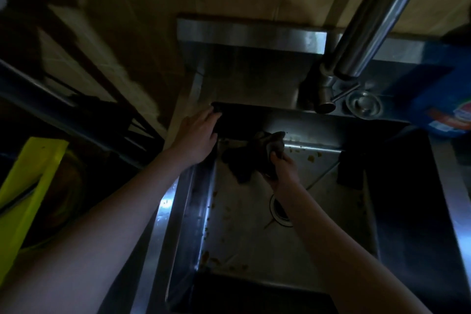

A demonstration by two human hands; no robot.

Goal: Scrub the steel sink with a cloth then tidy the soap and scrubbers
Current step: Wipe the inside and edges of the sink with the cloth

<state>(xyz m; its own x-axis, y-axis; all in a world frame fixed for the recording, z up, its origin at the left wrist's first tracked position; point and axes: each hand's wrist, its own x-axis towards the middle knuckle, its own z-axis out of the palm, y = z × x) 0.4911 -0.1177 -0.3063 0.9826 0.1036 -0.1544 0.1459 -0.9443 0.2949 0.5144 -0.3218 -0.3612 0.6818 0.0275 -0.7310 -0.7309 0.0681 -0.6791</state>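
Two hands are seen at a dim steel sink [254,245]. A dark, crumpled cloth [254,158] is gripped in the right hand [284,169], fingers curled round its near end, and it lies at the foot of the basin's far wall, left of the middle. The left hand [197,135] is laid on the far left corner of the rim, fingers fairly straight, nothing held. The basin floor is dull and streaked, with brownish crumbs [211,260] scattered along its left and near edges. A round drain [280,210] is partly hidden by the right forearm. A steel tap [369,33] is mounted far right, a blue packet [443,99] beside it.
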